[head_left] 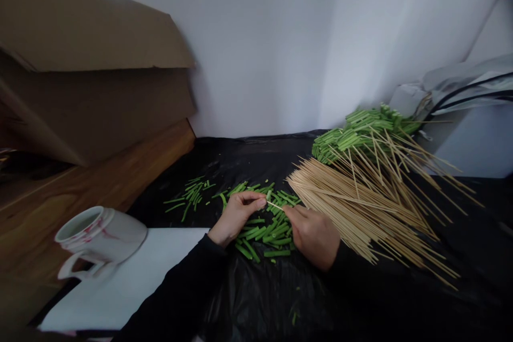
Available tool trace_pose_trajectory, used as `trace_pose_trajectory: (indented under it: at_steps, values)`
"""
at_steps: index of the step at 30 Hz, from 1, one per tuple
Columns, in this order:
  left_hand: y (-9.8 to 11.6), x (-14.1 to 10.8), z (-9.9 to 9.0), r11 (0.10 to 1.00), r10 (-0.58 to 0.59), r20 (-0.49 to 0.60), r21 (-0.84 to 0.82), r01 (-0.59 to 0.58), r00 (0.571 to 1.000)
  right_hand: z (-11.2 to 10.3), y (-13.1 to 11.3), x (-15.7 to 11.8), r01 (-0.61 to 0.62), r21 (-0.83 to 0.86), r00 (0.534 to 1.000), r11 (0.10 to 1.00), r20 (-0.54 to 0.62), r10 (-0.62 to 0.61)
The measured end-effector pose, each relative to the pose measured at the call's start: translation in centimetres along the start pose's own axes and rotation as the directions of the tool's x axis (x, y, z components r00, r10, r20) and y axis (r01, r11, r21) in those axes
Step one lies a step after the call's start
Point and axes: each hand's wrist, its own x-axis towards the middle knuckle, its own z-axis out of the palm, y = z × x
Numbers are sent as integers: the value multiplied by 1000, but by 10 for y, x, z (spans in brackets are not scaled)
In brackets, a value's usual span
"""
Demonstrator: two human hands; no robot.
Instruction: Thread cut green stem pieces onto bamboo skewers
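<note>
My right hand (312,232) is closed around a thin wooden skewer (276,205) whose end points left. Fingers of my left hand (236,214) are pinched together at a short green stem piece (269,194), which meets the skewer's far end. Beneath and around both hands lie cut green stem pieces (262,232) on black plastic sheeting (248,157). To the right of my right hand, a large pile of wooden skewers (352,197) fans out. Behind it sits a heap of skewered green stems (364,131).
At the left, a white mug (116,235) stands on a white sheet (160,267). A large cardboard box (100,37) rises at the back left, on wood (160,152). A pale container (476,139) and plastic bags (460,83) are at the back right.
</note>
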Motion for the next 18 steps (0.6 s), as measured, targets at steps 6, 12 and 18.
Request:
trace_pose_trajectory:
  at_steps: [6, 12, 18]
  values:
    - [0, 0, 2, 999, 33, 15, 14, -33, 999, 1, 0, 0, -12, 2, 1000, 1000, 7, 12]
    - [-2, 0, 2, 997, -11, 34, -76, 13, 999, 0, -1, 0, -8, 7, 1000, 1000, -6, 9]
    - [-2, 0, 4, 988, -51, 47, -144, 57, 998, 0, -1, 1, -6, 6, 1000, 1000, -21, 7]
